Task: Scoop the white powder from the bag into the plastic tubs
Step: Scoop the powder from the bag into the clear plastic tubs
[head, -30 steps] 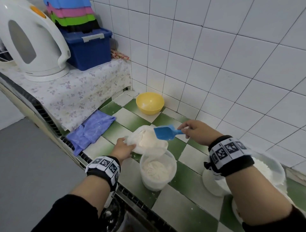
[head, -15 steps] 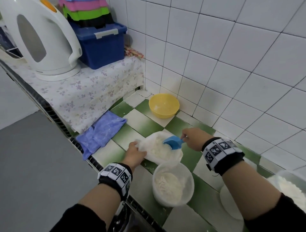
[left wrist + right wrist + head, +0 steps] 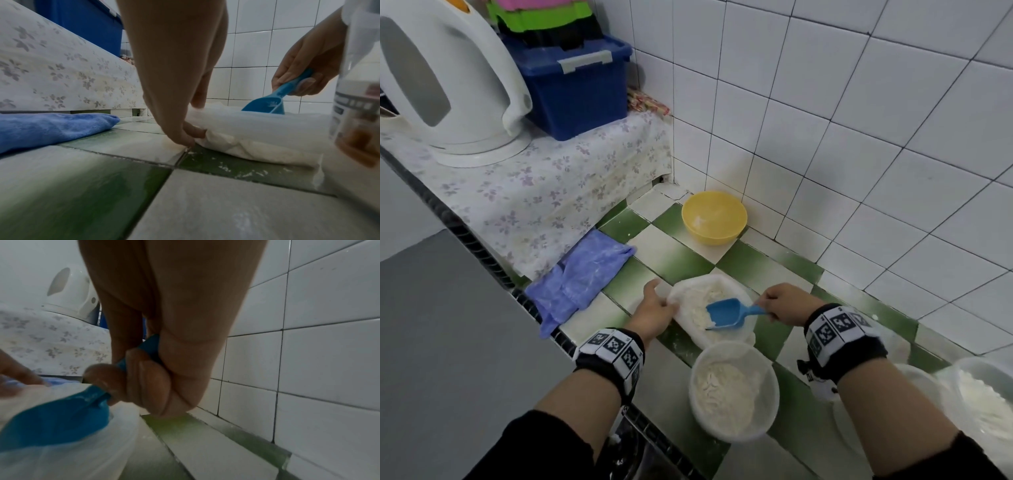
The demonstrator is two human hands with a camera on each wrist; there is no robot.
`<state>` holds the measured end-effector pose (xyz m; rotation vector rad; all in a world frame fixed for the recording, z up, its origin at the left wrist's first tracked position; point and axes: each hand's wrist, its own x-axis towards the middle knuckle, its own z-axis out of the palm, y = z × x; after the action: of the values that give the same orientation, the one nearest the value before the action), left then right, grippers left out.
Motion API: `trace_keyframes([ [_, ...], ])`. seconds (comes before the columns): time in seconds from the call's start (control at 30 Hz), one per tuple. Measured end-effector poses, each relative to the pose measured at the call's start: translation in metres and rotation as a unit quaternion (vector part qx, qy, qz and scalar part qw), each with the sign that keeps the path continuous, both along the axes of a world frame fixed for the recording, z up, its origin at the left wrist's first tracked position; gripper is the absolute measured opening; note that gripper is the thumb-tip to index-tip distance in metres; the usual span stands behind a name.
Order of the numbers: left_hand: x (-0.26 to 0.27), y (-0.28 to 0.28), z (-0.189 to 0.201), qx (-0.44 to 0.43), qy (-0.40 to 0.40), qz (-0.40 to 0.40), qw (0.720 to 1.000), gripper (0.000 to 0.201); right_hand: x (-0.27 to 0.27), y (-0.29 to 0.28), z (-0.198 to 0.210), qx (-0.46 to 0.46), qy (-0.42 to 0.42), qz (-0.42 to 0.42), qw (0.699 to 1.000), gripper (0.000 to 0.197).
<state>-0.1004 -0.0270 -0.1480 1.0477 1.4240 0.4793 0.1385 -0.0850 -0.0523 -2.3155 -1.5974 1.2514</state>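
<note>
A clear plastic bag of white powder lies open on the green and white tiled counter. My left hand pinches its left rim. My right hand grips the handle of a blue scoop, whose bowl dips into the powder in the bag. A round plastic tub, partly filled with powder, stands just in front of the bag. A second tub holding powder sits at the far right edge.
A yellow bowl stands by the wall corner. A blue cloth lies left of the bag. On the raised flowered shelf are a white kettle and a blue box. A white lid lies under my right forearm.
The scoop has come down from above the bag and now sits in the powder. My left hand keeps hold of the bag rim. The head view has shifted right and closer.
</note>
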Motion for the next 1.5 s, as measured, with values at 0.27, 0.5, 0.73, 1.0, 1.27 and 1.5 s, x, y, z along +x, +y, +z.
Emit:
trace_keyframes([
  [0.27,0.007,0.003,0.008,-0.007,-0.007,-0.069,0.998,0.075,0.0,-0.006,-0.017,-0.015,0.086,-0.06,0.994,0.019],
  [0.5,0.015,0.004,0.013,-0.035,-0.045,-0.118,0.991,0.07,-0.009,-0.006,-0.029,-0.042,0.122,-0.063,0.99,0.02],
  [0.73,0.01,-0.008,0.022,0.049,-0.025,-0.102,0.993,0.074,-0.009,-0.007,-0.026,-0.025,0.123,-0.092,0.988,0.018],
  [1.0,0.004,-0.025,0.033,0.089,-0.031,-0.09,0.991,0.053,0.004,-0.019,-0.008,0.022,0.174,-0.17,0.97,0.015],
  [1.27,0.005,-0.041,0.037,0.076,-0.055,-0.071,0.993,0.055,0.015,-0.038,0.019,0.07,0.234,-0.231,0.942,0.015],
  [1.5,0.004,-0.059,0.048,0.073,-0.037,-0.056,0.995,0.061,0.021,-0.077,0.057,0.104,0.307,-0.183,0.928,0.016],
])
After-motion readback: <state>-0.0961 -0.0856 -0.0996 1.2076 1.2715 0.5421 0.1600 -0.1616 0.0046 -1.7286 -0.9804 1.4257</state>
